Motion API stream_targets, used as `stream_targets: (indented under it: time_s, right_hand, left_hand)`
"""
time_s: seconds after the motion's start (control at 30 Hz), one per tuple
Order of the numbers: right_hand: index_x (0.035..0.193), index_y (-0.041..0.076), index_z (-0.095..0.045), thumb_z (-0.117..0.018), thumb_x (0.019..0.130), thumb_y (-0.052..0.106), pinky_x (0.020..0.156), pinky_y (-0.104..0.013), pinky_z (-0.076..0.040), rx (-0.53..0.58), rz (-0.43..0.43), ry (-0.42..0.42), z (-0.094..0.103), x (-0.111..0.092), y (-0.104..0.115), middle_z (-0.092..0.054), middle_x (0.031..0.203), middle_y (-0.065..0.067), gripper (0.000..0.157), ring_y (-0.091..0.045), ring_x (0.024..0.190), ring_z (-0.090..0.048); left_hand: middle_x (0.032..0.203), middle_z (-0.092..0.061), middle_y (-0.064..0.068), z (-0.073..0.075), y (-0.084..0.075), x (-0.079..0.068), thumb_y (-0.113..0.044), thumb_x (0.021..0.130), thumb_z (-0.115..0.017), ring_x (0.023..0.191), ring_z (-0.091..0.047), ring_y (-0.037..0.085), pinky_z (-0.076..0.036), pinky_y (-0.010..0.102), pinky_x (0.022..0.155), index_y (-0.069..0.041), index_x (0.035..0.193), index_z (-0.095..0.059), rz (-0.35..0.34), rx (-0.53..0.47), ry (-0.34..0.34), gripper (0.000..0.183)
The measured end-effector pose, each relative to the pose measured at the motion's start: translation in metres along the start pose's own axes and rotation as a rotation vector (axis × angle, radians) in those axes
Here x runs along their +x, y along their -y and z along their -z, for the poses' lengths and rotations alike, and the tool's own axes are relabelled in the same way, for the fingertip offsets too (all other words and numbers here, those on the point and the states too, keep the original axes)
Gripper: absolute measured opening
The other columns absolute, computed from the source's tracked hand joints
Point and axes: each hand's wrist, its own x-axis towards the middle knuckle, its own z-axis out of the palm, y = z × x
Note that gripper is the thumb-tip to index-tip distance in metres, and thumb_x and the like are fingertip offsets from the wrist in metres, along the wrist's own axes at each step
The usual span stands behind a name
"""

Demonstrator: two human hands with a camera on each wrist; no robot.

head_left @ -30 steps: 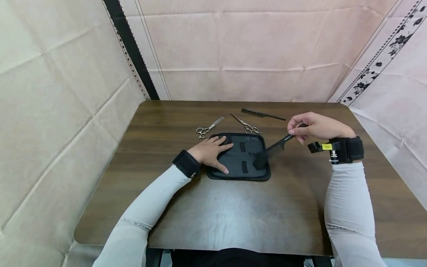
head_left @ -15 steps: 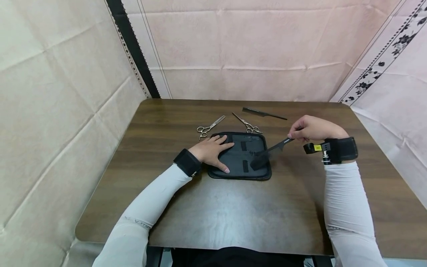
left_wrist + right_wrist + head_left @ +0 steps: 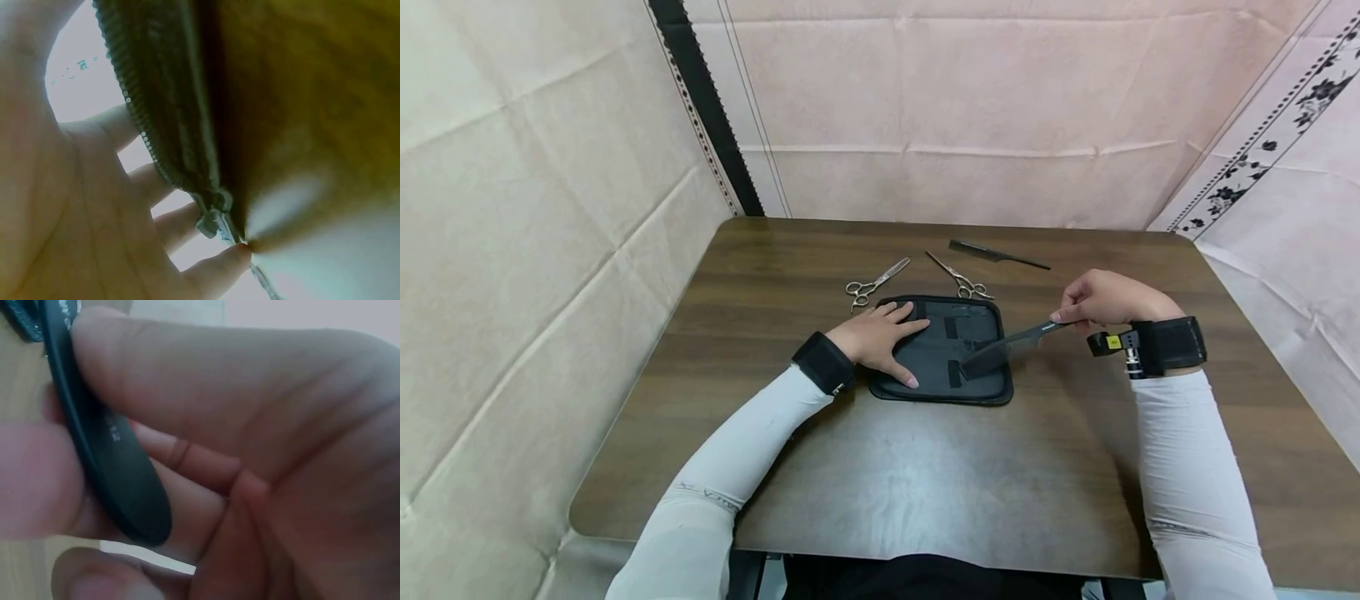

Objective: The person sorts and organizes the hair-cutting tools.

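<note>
A black zip case [image 3: 934,367] lies on the table with short dark straps on its inner face. My left hand [image 3: 883,337] rests on its left side with the fingers spread. In the left wrist view, the zip edge [image 3: 150,125] runs past the fingers, with the zip pull [image 3: 215,225] near a fingertip. My right hand [image 3: 1101,300] pinches the rounded handle [image 3: 125,469] of a black comb [image 3: 1022,335] between thumb and fingers. The comb slants down to the left, and its wide toothed end overlaps the right half of the case.
Behind the case lie thinning scissors [image 3: 876,283] on the left and a second pair of scissors [image 3: 961,277] on the right. A black tail comb [image 3: 996,252] lies farther back. Pale cloth [image 3: 985,83] hangs beyond the brown table [image 3: 910,483].
My right hand has come slightly lower, and the comb lies at a flatter slant with its wide end a little farther left over the case. The left hand stays in place.
</note>
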Motion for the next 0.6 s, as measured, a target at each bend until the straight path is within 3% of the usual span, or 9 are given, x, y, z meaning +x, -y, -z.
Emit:
stream_targets:
  time_s: [0.6]
  right_hand:
    - [0.078, 0.007, -0.073, -0.069, 0.100, 0.035, 0.051, -0.027, -0.037, -0.060, -0.018, 0.055, -0.018, -0.008, -0.013, -0.054, 0.056, 0.004, 0.036, -0.011, 0.053, -0.045]
  left_hand:
    - [0.177, -0.002, 0.005, -0.002, 0.001, 0.004, -0.081, 0.079, -0.069, 0.163, -0.005, 0.035, -0.016, 0.063, 0.127, -0.038, 0.167, -0.014, 0.010, -0.010, 0.005, 0.113]
